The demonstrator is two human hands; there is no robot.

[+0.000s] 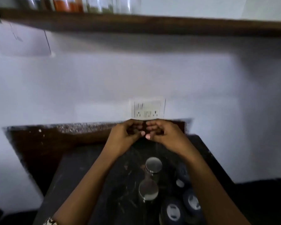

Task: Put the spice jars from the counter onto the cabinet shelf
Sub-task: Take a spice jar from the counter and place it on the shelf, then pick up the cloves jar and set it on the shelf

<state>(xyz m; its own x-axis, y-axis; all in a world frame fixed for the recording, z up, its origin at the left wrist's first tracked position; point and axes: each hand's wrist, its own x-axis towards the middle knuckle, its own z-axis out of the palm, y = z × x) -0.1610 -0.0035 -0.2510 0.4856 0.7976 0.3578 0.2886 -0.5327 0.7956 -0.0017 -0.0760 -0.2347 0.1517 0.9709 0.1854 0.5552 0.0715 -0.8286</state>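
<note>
Looking down from the head cam, everything's pretty smeared, so bear with me. Both hands are up at the far edge of the worktop [88, 168], almost touching each other. The left hand [126, 135] and right hand [162, 133] both have their fingers curled inward, thumbs nearly meeting. There's a dark patch between them, but honestly I can't tell if either hand is pinching something or just balled up around nothing. It's too blurry.

Two spice jars with shiny metal lids sit on the worktop, between the forearms. The far jar [153, 165] is about mid-worktop, and the near jar [148, 190] stands just in front of it, towards the near edge. They're close together, and whether they touch I can't say. Neither hand is on them.

Over by the near right corner there's a cluster of dark rolls [173, 211] with pale centres, partly tucked under the right forearm.

A white wall [104, 78] is behind the worktop, with a socket [147, 109] just above the hands. Up top runs a dark wooden shelf [152, 25], and the shelf jars [68, 4] are lined up along its left part. A couple have orange stuff inside, the rest look clear or greenish. The shelf's right part shows only bare wood.
</note>
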